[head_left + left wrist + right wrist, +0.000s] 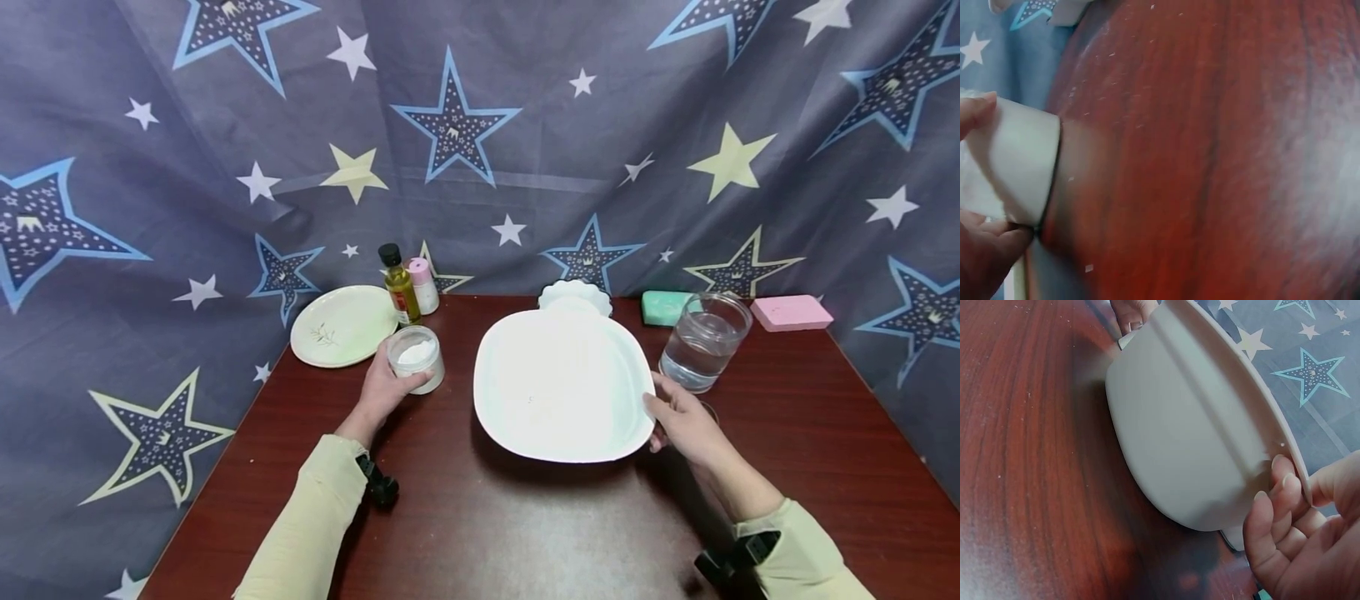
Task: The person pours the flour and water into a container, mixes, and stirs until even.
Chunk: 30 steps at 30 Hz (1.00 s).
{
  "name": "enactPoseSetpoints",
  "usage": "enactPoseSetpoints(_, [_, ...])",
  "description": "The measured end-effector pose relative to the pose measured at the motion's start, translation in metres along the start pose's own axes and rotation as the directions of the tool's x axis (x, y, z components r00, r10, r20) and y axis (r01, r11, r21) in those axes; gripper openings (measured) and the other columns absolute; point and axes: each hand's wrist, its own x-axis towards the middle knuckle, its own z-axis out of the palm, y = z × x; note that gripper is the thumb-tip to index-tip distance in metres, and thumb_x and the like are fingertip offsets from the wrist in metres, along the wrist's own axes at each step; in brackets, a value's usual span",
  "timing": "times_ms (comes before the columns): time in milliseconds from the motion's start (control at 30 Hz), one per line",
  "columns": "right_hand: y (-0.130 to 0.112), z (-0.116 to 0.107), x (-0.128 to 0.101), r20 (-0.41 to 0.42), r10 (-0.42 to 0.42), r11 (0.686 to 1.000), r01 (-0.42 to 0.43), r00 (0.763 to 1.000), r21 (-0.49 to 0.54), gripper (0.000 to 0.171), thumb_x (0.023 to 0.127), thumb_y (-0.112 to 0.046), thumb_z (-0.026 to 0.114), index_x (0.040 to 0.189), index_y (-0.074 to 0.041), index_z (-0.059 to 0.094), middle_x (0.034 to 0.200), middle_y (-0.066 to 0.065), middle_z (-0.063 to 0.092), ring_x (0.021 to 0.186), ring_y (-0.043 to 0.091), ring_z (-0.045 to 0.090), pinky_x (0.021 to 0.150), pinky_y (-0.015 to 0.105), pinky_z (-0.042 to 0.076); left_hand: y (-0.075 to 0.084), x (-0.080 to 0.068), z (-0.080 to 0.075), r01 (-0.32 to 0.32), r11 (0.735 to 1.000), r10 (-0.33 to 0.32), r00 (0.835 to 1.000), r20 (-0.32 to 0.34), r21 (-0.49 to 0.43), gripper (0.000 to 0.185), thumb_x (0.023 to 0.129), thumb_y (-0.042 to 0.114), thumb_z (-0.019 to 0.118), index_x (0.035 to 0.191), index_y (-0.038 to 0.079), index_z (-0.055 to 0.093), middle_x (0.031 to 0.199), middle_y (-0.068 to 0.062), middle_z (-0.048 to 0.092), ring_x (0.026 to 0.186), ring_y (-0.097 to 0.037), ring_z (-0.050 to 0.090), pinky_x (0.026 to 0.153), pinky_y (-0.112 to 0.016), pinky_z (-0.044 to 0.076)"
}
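My left hand [385, 385] grips a small clear jar [429, 382] of white powder at the left of the table. In the left wrist view the jar [1022, 156] is between thumb and fingers. My right hand [686, 423] holds a white rounded-square tray [562, 387] by its right rim, thumb on top and fingers beneath. Seen in the right wrist view, the tray's underside [1172, 419] is tilted above the table, with a shadow below. A glass of water [701, 346] stands just behind the right hand.
An oval plate [330, 337] lies back left, beside an oil bottle [401, 292] and a pink-capped bottle [425, 292]. Behind the tray is a white scalloped dish [574, 293]. A green sponge [663, 307] and a pink sponge [792, 313] lie at the back right, before a star-patterned curtain [525, 108].
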Motion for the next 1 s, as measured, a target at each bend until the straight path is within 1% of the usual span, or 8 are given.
enactPoseSetpoints(133, [0.000, 0.001, -0.001, -0.005, 0.006, 1.000, -0.006, 1.000, -0.001, 0.052, 0.104, -0.009, 0.040, 0.150, 0.006, 0.020, 0.061, 0.003, 0.056, 0.046, 0.012, 0.050, 0.051, 0.030, 0.049, 0.010, -0.002, -0.009, 0.044, 0.996, -0.050, 0.996, 0.080, 0.073, 0.109, 0.076, 0.018, 0.084, 0.155, 0.004, 0.010, 0.153, -0.021, 0.029, 0.139, -0.031, 0.029, 0.112, -0.046, 0.022])
enactPoseSetpoints(233, [0.000, 0.001, -0.001, -0.006, 0.003, 1.000, -0.003, 1.000, -0.009, 0.052, 0.104, -0.009, 0.040, 0.149, 0.006, 0.021, 0.062, 0.003, 0.056, 0.046, 0.012, 0.050, 0.051, 0.030, 0.049, 0.021, -0.005, -0.015, 0.027, 0.985, -0.046, 0.993, 0.111, 0.168, 0.116, 0.077, 0.021, 0.083, 0.155, 0.002, -0.001, 0.155, -0.023, 0.023, 0.142, -0.032, 0.024, 0.114, -0.046, 0.018])
enactPoseSetpoints(300, [0.000, 0.001, -0.001, -0.007, 0.001, 1.000, -0.001, 1.000, -0.011, 0.051, 0.104, -0.009, 0.040, 0.149, 0.007, 0.021, 0.062, 0.004, 0.057, 0.047, 0.012, 0.050, 0.051, 0.030, 0.049, 0.029, -0.007, -0.019, -0.029, 0.971, 0.002, 0.994, 0.113, 0.237, 0.113, 0.078, 0.020, 0.083, 0.155, -0.001, 0.003, 0.155, -0.024, 0.023, 0.143, -0.033, 0.023, 0.114, -0.046, 0.018])
enactPoseSetpoints(433, [-0.001, 0.001, -0.001, -0.001, -0.002, 1.000, 0.002, 1.000, -0.002, 0.052, 0.104, -0.009, 0.040, 0.149, 0.007, 0.021, 0.062, 0.003, 0.057, 0.047, 0.012, 0.050, 0.051, 0.030, 0.049, 0.047, -0.016, -0.021, -0.155, 0.923, 0.138, 0.988, 0.074, 0.351, 0.096, 0.080, 0.019, 0.079, 0.153, -0.004, 0.021, 0.154, -0.023, 0.028, 0.142, -0.034, 0.027, 0.113, -0.047, 0.022])
enactPoseSetpoints(533, [-0.001, 0.001, 0.000, 0.002, -0.003, 1.000, 0.003, 1.000, 0.001, 0.051, 0.104, -0.009, 0.040, 0.149, 0.007, 0.020, 0.062, 0.003, 0.057, 0.047, 0.012, 0.050, 0.051, 0.030, 0.048, 0.062, -0.026, -0.016, -0.219, 0.908, 0.215, 0.975, 0.052, 0.358, 0.084, 0.082, 0.019, 0.076, 0.149, -0.002, 0.032, 0.151, -0.020, 0.036, 0.138, -0.033, 0.033, 0.111, -0.047, 0.026])
enactPoseSetpoints(633, [-0.001, 0.001, 0.000, 0.001, 0.002, 1.000, -0.002, 1.000, -0.001, 0.051, 0.104, -0.009, 0.039, 0.149, 0.007, 0.021, 0.062, 0.002, 0.057, 0.047, 0.012, 0.050, 0.051, 0.030, 0.048, 0.075, -0.036, -0.006, -0.263, 0.902, 0.255, 0.964, 0.071, 0.342, 0.078, 0.083, 0.022, 0.075, 0.148, 0.004, 0.037, 0.148, -0.016, 0.040, 0.134, -0.030, 0.038, 0.108, -0.046, 0.031])
enactPoseSetpoints(800, [0.000, 0.001, -0.001, 0.002, 0.009, 1.000, -0.009, 1.000, -0.001, 0.051, 0.105, -0.009, 0.039, 0.149, 0.007, 0.021, 0.062, 0.002, 0.057, 0.047, 0.012, 0.050, 0.051, 0.030, 0.048, 0.090, -0.051, 0.014, -0.318, 0.874, 0.256, 0.944, 0.208, 0.367, 0.082, 0.085, 0.035, 0.075, 0.151, 0.010, 0.034, 0.150, -0.013, 0.037, 0.136, -0.028, 0.037, 0.108, -0.047, 0.032])
enactPoseSetpoints(1000, [-0.002, 0.000, 0.000, -0.001, 0.015, 1.000, -0.015, 1.000, -0.003, 0.052, 0.105, -0.011, 0.040, 0.149, 0.008, 0.020, 0.063, 0.004, 0.056, 0.048, 0.012, 0.050, 0.051, 0.030, 0.049, 0.097, -0.065, 0.037, -0.339, 0.826, 0.150, 0.902, 0.405, 0.449, 0.097, 0.084, 0.050, 0.071, 0.155, 0.004, 0.022, 0.152, -0.017, 0.034, 0.138, -0.028, 0.035, 0.108, -0.044, 0.032])
